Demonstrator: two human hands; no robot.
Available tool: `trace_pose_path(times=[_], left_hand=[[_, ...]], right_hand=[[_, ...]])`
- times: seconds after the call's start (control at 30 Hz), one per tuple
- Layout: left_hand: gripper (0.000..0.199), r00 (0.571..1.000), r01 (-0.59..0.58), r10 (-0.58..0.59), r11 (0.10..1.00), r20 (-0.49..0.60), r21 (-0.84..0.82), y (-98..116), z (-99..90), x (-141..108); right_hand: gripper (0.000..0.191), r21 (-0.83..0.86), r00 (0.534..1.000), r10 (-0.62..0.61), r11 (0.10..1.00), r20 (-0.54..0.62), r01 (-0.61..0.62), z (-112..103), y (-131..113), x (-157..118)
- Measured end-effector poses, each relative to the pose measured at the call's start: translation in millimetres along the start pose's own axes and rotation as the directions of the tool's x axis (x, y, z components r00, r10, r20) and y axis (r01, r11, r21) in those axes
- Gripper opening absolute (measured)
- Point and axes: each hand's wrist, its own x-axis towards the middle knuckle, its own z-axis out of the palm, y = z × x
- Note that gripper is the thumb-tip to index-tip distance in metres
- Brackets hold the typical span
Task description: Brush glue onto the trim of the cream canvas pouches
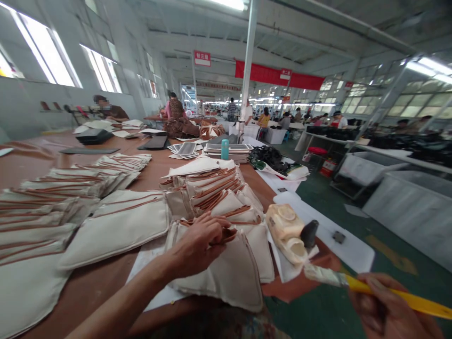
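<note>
The left hand (196, 247) has its fingers (215, 226) curled together, gripping the top edge of a canvas pouch (221, 275). The right hand (384, 306) wraps its fingers around the yellow handle of a paintbrush (326, 275). Past those fingers, beside the bristles, lies a plastic jug (284, 230). Beyond the left fingers, more canvas pouches (212, 193) cover the tabletop (95, 294).

Bare left hand (197, 247), bare right hand (386, 306), bare left forearm (120, 306), patterned clothing (219, 325) along the lower edge
</note>
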Motion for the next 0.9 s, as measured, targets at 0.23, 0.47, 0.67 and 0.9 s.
trace_pose_path(times=[0.23, 0.47, 0.67, 0.9], left_hand=[[0.016, 1.0, 0.0, -0.002, 0.978, 0.008, 0.207, -13.9, 33.8, 2.9], [0.012, 0.941, 0.309, -0.319, 0.946, 0.114, 0.094, -23.6, 49.4, 25.8], [0.007, 0.899, 0.241, -0.274, 0.961, 0.343, 0.136, -42.5, 77.9, 62.5], [0.01, 0.84, 0.314, -0.391, 0.916, 0.376, 0.25, -51.6, 113.8, 81.1]], right_hand=[[0.041, -0.541, 0.921, -0.379, 0.758, 0.091, 0.366, -20.6, 24.9, 47.1], [0.049, -0.685, 0.881, -0.383, 0.564, 0.278, 0.461, -4.7, 63.0, 97.3], [0.054, -0.713, 0.848, -0.318, 0.462, 0.423, 0.528, 7.9, 87.5, 126.2], [0.047, -0.706, 0.826, -0.336, 0.43, 0.453, 0.562, -7.8, 67.5, 109.4]])
